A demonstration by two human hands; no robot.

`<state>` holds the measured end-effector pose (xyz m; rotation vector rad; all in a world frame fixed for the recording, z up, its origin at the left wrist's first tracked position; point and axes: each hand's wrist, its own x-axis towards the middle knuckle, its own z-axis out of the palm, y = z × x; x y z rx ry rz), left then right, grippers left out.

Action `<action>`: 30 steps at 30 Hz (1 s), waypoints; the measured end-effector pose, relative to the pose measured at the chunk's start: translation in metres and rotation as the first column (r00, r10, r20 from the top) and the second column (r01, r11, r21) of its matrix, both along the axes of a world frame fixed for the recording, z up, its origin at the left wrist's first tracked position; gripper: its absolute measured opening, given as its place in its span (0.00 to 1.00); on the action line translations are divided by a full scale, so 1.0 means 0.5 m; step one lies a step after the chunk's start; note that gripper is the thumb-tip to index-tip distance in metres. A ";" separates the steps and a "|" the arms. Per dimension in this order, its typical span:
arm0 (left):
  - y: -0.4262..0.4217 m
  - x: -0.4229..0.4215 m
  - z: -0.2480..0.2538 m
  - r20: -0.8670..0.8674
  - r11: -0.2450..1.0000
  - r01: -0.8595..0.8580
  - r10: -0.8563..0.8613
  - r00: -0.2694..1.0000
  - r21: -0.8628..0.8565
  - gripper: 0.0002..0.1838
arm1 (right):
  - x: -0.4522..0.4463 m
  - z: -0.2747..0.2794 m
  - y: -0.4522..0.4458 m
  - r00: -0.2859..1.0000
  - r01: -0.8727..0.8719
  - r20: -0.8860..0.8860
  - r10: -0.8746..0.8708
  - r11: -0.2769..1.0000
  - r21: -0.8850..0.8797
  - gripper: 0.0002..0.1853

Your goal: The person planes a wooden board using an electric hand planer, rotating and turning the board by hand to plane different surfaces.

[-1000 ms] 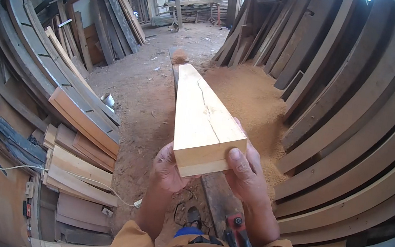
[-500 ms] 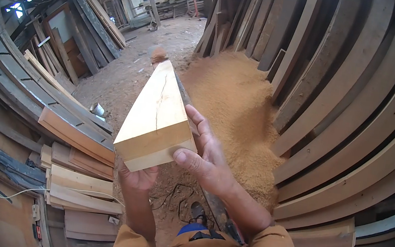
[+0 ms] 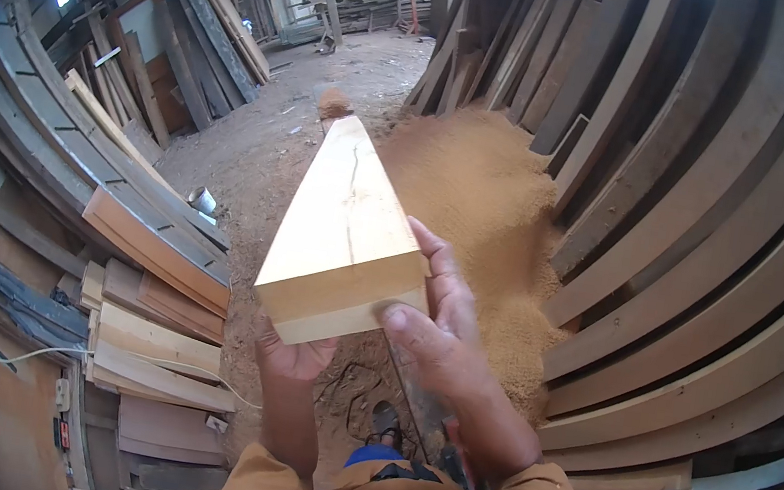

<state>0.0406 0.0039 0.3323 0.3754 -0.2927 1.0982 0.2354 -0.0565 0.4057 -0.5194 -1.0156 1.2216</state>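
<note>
A thick, pale wooden beam (image 3: 348, 199) is held up in front of me, its near end toward my body and its far end pointing away. A dark crack runs along its top face. My right hand (image 3: 441, 322) grips the right side near the close end, thumb on the end face and fingers along the side. From below, my left hand (image 3: 296, 354) supports the near left corner; the beam hides most of its fingers. Beneath the beam, a dark narrow timber (image 3: 415, 399) shows in part by my right forearm.
Sawdust (image 3: 480, 187) is heaped on the ground to the right. Tall planks (image 3: 681, 185) lean along the right side. Stacked boards (image 3: 158, 342) and a long metal-grey rail (image 3: 94, 153) line the left. A white can (image 3: 203, 200) lies on the dirt floor, and a pale cable (image 3: 165, 364) crosses the boards.
The beam and both hands have shifted slightly to the right in view. My grip looks the same, and the surroundings have moved a little with the camera.
</note>
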 end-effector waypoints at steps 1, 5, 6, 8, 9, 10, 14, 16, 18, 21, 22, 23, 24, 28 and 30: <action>-0.004 0.014 0.011 0.005 0.999 0.004 -0.004 1.000 0.032 0.29 | 0.001 0.001 0.001 1.000 0.026 -0.002 -0.026 1.000 0.005 0.56; -0.018 0.070 0.062 -0.013 0.999 -0.007 0.008 1.000 0.032 0.29 | 0.015 0.008 0.006 0.994 0.094 -0.049 -0.093 0.995 0.023 0.55; -0.011 0.079 0.062 0.000 0.998 0.014 -0.014 1.000 0.056 0.29 | 0.019 0.010 0.007 0.991 0.113 -0.072 -0.111 0.993 0.023 0.54; 0.006 0.097 0.056 0.020 0.993 0.061 -0.063 0.998 0.102 0.29 | 0.029 0.013 0.007 0.985 0.140 -0.099 -0.139 0.990 0.007 0.54; 0.012 0.104 0.055 0.009 0.992 0.058 -0.060 0.998 0.109 0.30 | 0.034 0.012 0.010 0.982 0.157 -0.105 -0.154 0.987 0.020 0.53; 0.018 0.112 0.055 -0.003 0.992 0.058 -0.058 0.998 0.116 0.30 | 0.044 0.009 0.016 0.987 0.124 -0.110 -0.116 0.990 0.070 0.50; 0.016 0.124 0.078 -0.045 0.994 0.071 -0.067 0.997 0.087 0.30 | 0.062 -0.003 0.021 0.986 0.120 -0.132 -0.106 0.988 0.102 0.45; 0.015 0.125 0.082 -0.046 0.995 0.058 -0.055 0.997 0.083 0.29 | 0.062 -0.003 0.022 0.984 0.125 -0.139 -0.110 0.987 0.103 0.44; 0.017 0.124 0.083 -0.043 0.994 0.060 -0.056 0.997 0.089 0.29 | 0.061 -0.003 0.023 0.983 0.130 -0.142 -0.116 0.987 0.095 0.43; 0.018 0.122 0.083 -0.040 0.992 0.069 -0.065 0.997 0.101 0.28 | 0.058 -0.005 0.024 0.981 0.146 -0.141 -0.131 0.985 0.097 0.44; 0.018 0.122 0.082 -0.045 0.993 0.065 -0.061 0.997 0.098 0.28 | 0.058 -0.005 0.024 0.983 0.135 -0.139 -0.121 0.986 0.097 0.44; 0.018 0.122 0.081 -0.051 0.993 0.063 -0.058 0.997 0.095 0.28 | 0.059 -0.005 0.024 0.984 0.125 -0.138 -0.111 0.987 0.096 0.44; 0.018 0.123 0.079 -0.050 0.994 0.063 -0.059 0.997 0.086 0.28 | 0.060 -0.005 0.022 0.985 0.118 -0.137 -0.104 0.988 0.096 0.44; 0.015 0.123 0.076 -0.046 0.995 0.061 -0.058 0.997 0.077 0.27 | 0.061 -0.009 0.022 0.987 0.107 -0.130 -0.092 0.989 0.106 0.44; 0.013 0.123 0.076 -0.053 0.996 0.050 -0.046 0.998 0.080 0.27 | 0.062 -0.013 0.021 0.986 0.115 -0.127 -0.103 0.989 0.090 0.44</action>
